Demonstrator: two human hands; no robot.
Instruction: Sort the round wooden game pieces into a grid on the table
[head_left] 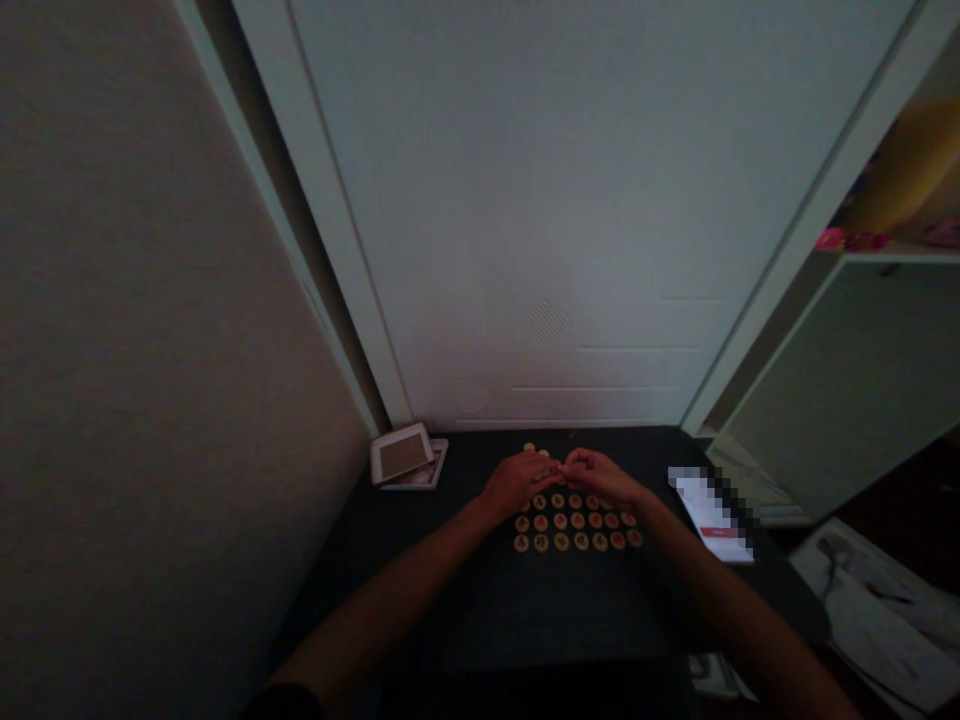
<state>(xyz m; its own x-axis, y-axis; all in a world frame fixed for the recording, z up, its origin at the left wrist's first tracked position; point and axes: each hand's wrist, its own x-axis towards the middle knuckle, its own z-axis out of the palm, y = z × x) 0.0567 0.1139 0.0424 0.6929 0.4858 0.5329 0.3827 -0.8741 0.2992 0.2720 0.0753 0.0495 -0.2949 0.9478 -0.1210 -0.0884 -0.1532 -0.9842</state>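
Note:
Round wooden Chinese chess pieces [577, 521], marked with red or dark characters, lie in rows on a dark table [465, 610]. My left hand [519, 480] is over the back left of the rows, its fingers bent and drawn together towards the right. My right hand [604, 478] comes in from the other side, thumb and fingers pinched. The fingertips of both hands meet above the back row, and whatever lies between them is too small and dim to make out. One loose chess piece [529, 448] sits just beyond my left hand, and the hands cover some of the pieces.
At the table's back left lie a small white-framed tray or box [379, 462] and another flat box [439, 470] beneath it. A lit phone [709, 515] rests on the right side. A white panel [540, 200] rises behind the table, and a wall [172, 350] borders the left.

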